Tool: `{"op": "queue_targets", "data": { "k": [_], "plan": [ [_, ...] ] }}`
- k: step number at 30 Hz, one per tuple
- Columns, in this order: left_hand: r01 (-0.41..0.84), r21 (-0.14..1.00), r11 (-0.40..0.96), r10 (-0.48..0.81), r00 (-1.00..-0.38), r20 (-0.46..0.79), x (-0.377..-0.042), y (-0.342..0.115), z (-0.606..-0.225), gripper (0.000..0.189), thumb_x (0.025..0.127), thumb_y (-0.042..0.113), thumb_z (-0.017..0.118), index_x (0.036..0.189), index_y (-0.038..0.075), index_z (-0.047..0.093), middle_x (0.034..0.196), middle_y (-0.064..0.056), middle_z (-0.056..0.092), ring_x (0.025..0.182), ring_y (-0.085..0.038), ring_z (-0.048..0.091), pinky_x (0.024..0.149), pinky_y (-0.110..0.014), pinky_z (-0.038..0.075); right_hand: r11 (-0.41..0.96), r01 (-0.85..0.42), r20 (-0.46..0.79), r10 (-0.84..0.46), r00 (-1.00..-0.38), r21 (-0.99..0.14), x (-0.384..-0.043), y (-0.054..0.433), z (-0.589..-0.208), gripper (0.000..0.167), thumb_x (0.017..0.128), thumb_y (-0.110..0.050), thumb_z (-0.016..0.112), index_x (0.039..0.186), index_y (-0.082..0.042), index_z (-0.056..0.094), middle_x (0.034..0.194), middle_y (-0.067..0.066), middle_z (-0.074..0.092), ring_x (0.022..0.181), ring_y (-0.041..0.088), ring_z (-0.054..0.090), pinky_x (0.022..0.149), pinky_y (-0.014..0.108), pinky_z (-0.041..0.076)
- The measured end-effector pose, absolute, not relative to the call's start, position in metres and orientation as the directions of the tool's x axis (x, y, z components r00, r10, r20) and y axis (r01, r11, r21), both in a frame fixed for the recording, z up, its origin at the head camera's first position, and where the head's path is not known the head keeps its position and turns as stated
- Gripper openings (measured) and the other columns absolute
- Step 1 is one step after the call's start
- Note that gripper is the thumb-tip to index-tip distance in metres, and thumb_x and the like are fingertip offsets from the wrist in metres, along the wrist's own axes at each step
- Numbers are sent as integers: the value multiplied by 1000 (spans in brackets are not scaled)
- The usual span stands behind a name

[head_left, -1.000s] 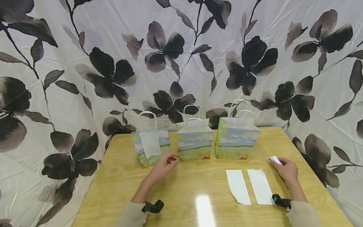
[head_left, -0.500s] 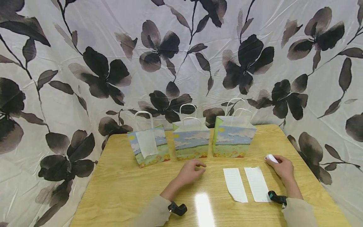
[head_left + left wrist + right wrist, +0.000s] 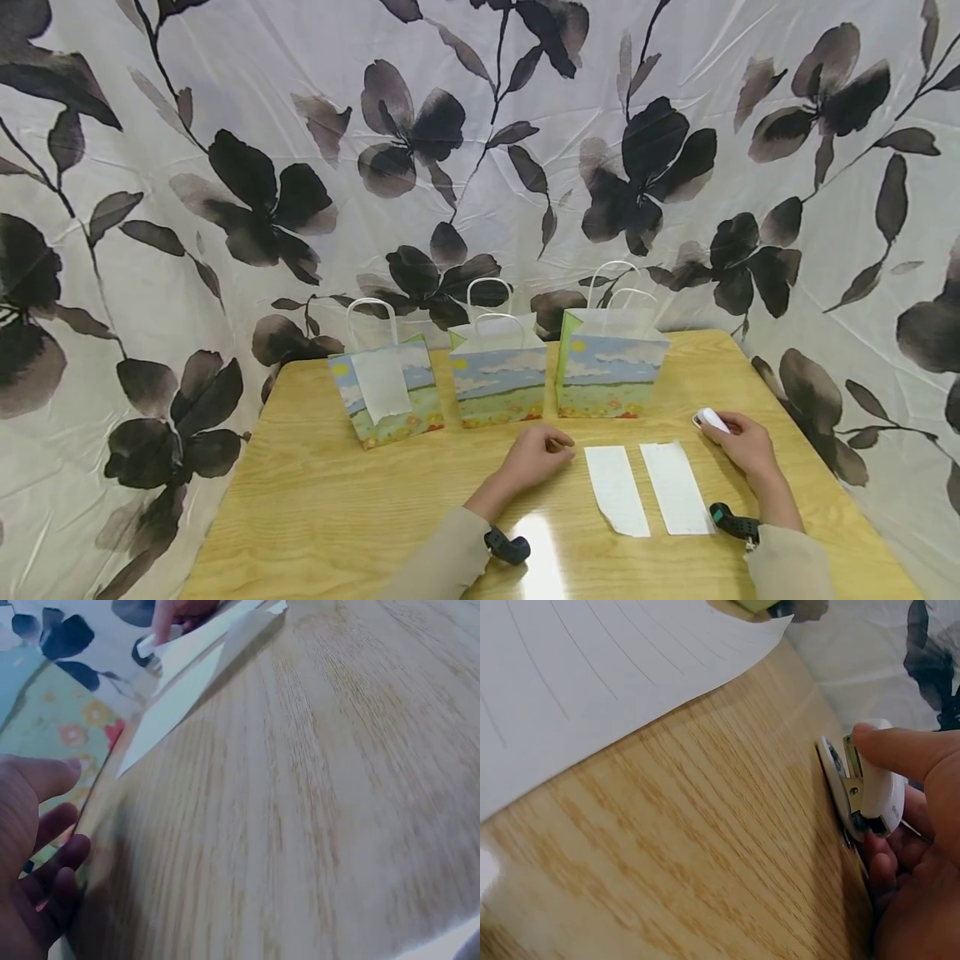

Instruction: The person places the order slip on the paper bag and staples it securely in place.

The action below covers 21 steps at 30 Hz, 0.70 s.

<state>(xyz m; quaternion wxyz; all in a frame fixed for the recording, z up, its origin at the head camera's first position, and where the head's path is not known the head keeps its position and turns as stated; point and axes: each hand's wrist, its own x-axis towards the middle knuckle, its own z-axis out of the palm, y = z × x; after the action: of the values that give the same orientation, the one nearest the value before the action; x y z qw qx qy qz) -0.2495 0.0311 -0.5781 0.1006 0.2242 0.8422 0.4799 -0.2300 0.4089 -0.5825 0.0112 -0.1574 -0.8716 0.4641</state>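
Note:
My right hand [image 3: 750, 446] grips a small white stapler [image 3: 877, 780] on the right of the table, thumb on its top. My left hand [image 3: 536, 457] is just left of two lined paper strips, with nothing in its loosely bent fingers. The nearer strip [image 3: 617, 492] has a torn, curved lower edge. Beside it lies the other strip [image 3: 677, 487], between it and the right hand. At the back left stands a paper bag [image 3: 423, 392] with a white paper strip [image 3: 382, 387] on its front.
A middle paper bag [image 3: 498, 387] and a right paper bag [image 3: 611, 379], both with white handles, stand upright along the back of the wooden table [image 3: 322, 517]. Behind them hangs a floral curtain [image 3: 465, 100].
My left hand has moved right, from beside the left bag to near the paper strips. The right hand keeps its hold on the stapler. The head view has shifted slightly.

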Motion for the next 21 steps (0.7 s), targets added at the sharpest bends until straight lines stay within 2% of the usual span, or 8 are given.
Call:
{"op": "queue_targets", "data": {
  "k": [8,17,21],
  "plan": [
    [265,846,462,415,-908,59,-259,45,-580,15,89,26,74,99,17,78,93,12,66,76,-2,60,65,-26,50,515,252,-130,261,-957,-819,-237,405,-578,70,93,-43,63,136,9,47,129,30,50,113,38,49,84,36,41],
    [355,744,567,417,-902,113,-254,59,-589,20,80,35,82,94,21,79,84,17,61,70,2,52,60,-21,45,499,291,-191,242,-951,-816,-231,410,-579,72,95,-43,61,138,12,43,134,33,45,117,41,46,92,47,39],
    [388,687,614,423,-897,129,-252,63,-591,26,78,40,82,97,22,80,81,16,59,68,2,49,59,-20,42,478,308,-214,243,-946,-822,-230,411,-579,75,96,-45,59,139,13,40,135,34,43,117,41,45,90,47,39]
  ]
}}
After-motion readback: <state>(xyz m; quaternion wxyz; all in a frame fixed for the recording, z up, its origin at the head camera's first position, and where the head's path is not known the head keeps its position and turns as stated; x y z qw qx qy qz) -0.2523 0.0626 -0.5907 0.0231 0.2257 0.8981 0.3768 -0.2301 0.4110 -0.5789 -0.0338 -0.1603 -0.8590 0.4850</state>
